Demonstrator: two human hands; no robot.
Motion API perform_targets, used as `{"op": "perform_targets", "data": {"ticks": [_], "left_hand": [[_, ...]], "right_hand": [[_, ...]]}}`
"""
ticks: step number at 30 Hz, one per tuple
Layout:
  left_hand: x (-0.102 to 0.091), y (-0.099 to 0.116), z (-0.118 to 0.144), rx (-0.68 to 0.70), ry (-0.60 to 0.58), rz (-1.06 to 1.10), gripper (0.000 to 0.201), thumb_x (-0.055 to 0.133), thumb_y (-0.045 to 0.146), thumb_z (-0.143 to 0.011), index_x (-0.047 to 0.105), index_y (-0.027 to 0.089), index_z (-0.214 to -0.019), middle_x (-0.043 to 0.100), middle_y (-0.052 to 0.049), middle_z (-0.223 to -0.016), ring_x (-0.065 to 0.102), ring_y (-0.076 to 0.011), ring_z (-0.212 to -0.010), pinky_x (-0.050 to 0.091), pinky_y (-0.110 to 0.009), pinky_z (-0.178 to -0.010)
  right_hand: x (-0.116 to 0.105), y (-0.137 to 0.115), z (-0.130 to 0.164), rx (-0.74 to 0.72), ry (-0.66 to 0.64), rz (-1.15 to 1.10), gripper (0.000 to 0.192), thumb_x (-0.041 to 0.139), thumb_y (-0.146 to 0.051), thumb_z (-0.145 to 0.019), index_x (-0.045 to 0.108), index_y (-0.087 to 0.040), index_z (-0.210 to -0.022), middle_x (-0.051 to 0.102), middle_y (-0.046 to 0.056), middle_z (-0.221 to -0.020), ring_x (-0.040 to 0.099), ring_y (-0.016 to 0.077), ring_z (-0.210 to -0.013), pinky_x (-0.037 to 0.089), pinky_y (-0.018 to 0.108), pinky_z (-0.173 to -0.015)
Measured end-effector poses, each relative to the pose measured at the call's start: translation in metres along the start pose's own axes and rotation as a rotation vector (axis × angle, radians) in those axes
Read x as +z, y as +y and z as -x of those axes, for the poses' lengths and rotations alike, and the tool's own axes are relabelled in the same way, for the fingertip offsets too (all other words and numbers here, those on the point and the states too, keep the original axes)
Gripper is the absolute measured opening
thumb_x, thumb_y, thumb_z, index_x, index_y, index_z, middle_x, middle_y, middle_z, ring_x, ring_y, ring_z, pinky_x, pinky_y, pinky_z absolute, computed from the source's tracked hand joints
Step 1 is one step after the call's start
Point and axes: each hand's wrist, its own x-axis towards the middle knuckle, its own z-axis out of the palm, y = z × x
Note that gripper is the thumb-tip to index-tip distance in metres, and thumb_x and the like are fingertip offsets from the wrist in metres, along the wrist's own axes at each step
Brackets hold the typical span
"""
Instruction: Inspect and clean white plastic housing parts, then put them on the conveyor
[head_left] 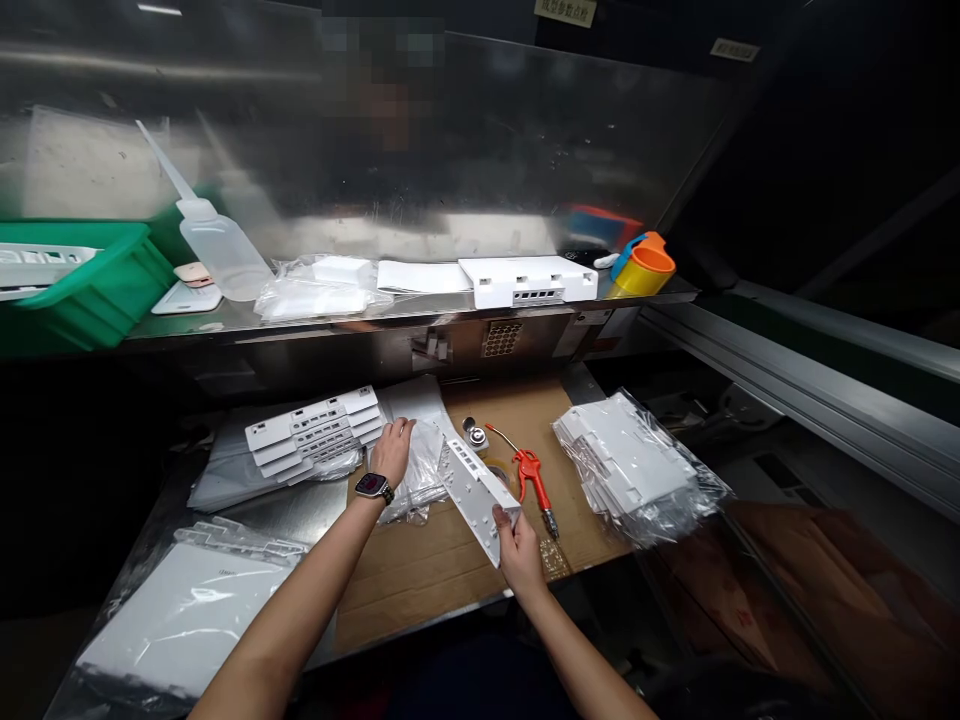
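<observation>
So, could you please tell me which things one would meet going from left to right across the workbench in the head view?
Bagged white panel, fanned stack of slotted white housings, held white housing, red air blow gun, bagged stack of white panels.

- Workstation in a factory-type workshop.
- Metal bench (319, 515), partly covered with cardboard (397, 600).
- Identical white plastic panels (319, 440), stacked; bagged panels (630, 450) at right.
- Red air blow gun (529, 470) on the cardboard.
- Metal shelf (315, 323) bearing a squeeze bottle (225, 250) and green bin (124, 275).
- Metal rail (810, 365), right; label plate (735, 50) above.
</observation>
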Motion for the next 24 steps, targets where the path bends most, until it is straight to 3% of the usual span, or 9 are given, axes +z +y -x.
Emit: {"op": "perform_targets", "data": {"ticks": [6,10,12,14,17,20,24], "left_hand": [[-0.016,0.027,-0.011,0.165,-0.258,0.068,0.046,0.069,0.029,-0.095,0.058,0.022,-0.139,0.055,-0.013,-0.146,0.062,-0.0288,-0.120,0.056,-0.051,-0.097],[-0.020,0.045,-0.011,0.169,-0.344,0.119,0.051,0.071,0.027,-0.093,0.055,0.020,-0.141,0.068,-0.010,-0.123,0.070,-0.0199,-0.089,0.062,-0.037,-0.074],[-0.020,0.053,-0.007,0.143,-0.310,0.121,0.061,0.068,0.018,-0.090,0.049,0.020,-0.148,0.071,-0.009,-0.117,0.066,-0.0143,-0.071,0.058,-0.030,-0.063],[-0.019,0.061,0.002,0.125,-0.234,0.111,0.074,0.061,0.006,-0.083,0.043,0.022,-0.154,0.067,-0.012,-0.133,0.061,-0.0100,-0.064,0.055,-0.026,-0.059],[-0.016,0.075,0.022,0.099,-0.076,0.051,0.083,0.049,-0.001,-0.077,0.043,0.026,-0.155,0.040,-0.013,-0.164,0.054,-0.0058,-0.057,0.050,-0.026,-0.055],[-0.009,0.092,0.049,0.094,0.043,-0.055,0.076,0.043,0.000,-0.080,0.050,0.027,-0.151,0.026,-0.009,-0.171,0.051,-0.0072,-0.055,0.047,-0.030,-0.052],[-0.001,0.120,0.087,0.171,0.056,-0.189,0.077,0.039,-0.001,-0.084,0.047,0.032,-0.153,0.024,-0.005,-0.172,0.060,-0.0127,-0.064,0.049,-0.032,-0.054]], "right_hand": [[-0.008,0.003,0.013,-0.084,0.162,-0.003,0.069,0.048,-0.070,-0.096,0.065,-0.015,-0.134,0.073,0.020,-0.126,0.065,0.0340,-0.126,0.049,0.048,-0.110],[-0.010,0.007,0.020,-0.243,0.181,0.042,0.057,0.051,-0.061,-0.099,0.070,-0.016,-0.129,0.077,0.019,-0.115,0.073,0.0339,-0.113,0.057,0.048,-0.100],[-0.013,0.007,0.022,-0.275,0.120,0.076,0.053,0.047,-0.056,-0.102,0.070,-0.017,-0.129,0.078,0.018,-0.115,0.074,0.0323,-0.111,0.058,0.047,-0.100],[-0.019,0.006,0.025,-0.293,0.071,0.128,0.051,0.045,-0.054,-0.104,0.070,-0.018,-0.130,0.078,0.017,-0.115,0.072,0.0316,-0.116,0.057,0.046,-0.103],[-0.030,0.000,0.032,-0.303,0.018,0.213,0.049,0.042,-0.050,-0.105,0.071,-0.020,-0.129,0.078,0.016,-0.115,0.069,0.0314,-0.123,0.057,0.045,-0.104],[-0.038,-0.005,0.038,-0.290,-0.032,0.245,0.048,0.040,-0.049,-0.105,0.072,-0.021,-0.127,0.078,0.016,-0.117,0.069,0.0312,-0.122,0.057,0.043,-0.103],[-0.047,-0.013,0.040,-0.156,0.043,0.137,0.052,0.047,-0.057,-0.101,0.073,-0.017,-0.122,0.078,0.017,-0.115,0.074,0.0318,-0.111,0.058,0.042,-0.098]]}}
